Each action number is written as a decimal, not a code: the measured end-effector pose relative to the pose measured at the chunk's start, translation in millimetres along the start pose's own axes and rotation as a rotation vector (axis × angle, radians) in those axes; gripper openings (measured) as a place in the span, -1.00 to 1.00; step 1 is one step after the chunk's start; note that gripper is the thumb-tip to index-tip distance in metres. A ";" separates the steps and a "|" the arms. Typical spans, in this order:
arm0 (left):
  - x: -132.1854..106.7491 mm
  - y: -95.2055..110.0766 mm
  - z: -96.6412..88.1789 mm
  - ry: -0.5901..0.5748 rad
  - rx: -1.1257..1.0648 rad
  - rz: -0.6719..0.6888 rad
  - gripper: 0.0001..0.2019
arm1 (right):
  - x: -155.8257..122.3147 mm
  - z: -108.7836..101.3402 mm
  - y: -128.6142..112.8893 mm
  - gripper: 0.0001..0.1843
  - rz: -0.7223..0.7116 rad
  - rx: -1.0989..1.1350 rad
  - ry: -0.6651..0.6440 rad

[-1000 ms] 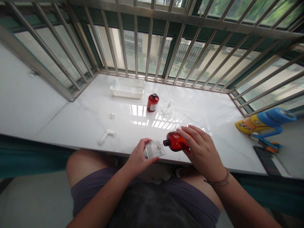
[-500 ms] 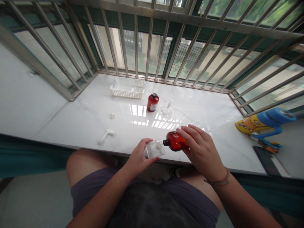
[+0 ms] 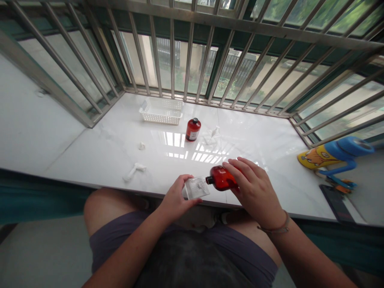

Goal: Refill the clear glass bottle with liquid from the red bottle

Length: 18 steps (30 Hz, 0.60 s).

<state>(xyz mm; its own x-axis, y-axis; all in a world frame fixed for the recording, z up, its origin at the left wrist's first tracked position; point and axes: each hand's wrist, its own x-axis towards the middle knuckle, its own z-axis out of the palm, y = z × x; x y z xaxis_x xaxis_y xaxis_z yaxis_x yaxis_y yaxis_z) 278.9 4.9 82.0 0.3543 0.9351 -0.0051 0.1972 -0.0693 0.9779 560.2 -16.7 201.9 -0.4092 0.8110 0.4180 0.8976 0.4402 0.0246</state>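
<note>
the left grip point(image 3: 176, 198) clasps a clear container point(image 3: 193, 190), the right grip point(image 3: 255, 188) a tipped red bottle point(image 3: 221, 178). keep its mouth point(image 3: 209, 180) close to the container, tilting slowly.

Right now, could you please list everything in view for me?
Counter: one, white, middle
Window bars: many, silver, behind counter
Basket: one, white, back
Capped bottle: one, red, middle
Scraps: several, white or clear, left and middle
Drink flask: one, yellow and blue, right
Blurred item: count unclear, orange and blue, by flask
Flat slab: one, black, right edge
Clear box: one, colourless, front
Tilted bottle: one, red, front
Shorts: one pair, purplish, bottom
Left hand: one, holding clear box
Right hand: one, holding tilted bottle
</note>
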 end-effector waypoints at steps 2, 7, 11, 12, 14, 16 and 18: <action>0.1 0.1 0.0 0.002 -0.005 -0.004 -0.22 | 0.2 -0.1 0.1 -0.36 0.000 -0.003 0.001; 0.1 1.6 -0.3 0.024 -0.012 -0.005 -0.22 | 0.7 -0.6 -0.1 -0.37 -0.002 -0.010 0.005; 0.5 2.8 -1.0 0.019 -0.007 -0.002 -0.23 | 0.9 -0.5 0.1 -0.38 -0.004 -0.009 0.007; 0.6 2.9 -1.1 0.017 -0.007 -0.001 -0.23 | 0.9 -0.5 0.2 -0.38 -0.004 -0.010 0.006; 0.8 2.7 -1.3 0.014 -0.007 -0.001 -0.23 | 0.8 -0.4 0.4 -0.37 -0.004 -0.011 0.006; 0.8 2.4 -1.3 0.014 -0.008 -0.001 -0.23 | 0.8 -0.5 0.5 -0.37 -0.005 -0.011 0.009; 0.7 2.0 -1.1 0.018 -0.010 0.000 -0.23 | 0.8 -0.7 0.4 -0.37 -0.005 -0.011 0.009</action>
<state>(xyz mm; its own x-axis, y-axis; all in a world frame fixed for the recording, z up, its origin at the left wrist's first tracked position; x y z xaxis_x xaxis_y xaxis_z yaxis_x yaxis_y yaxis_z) 278.5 5.8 84.2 0.3382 0.9411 -0.0012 0.1880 -0.0663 0.9799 560.3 -16.2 202.9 -0.4126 0.8050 0.4263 0.8970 0.4405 0.0365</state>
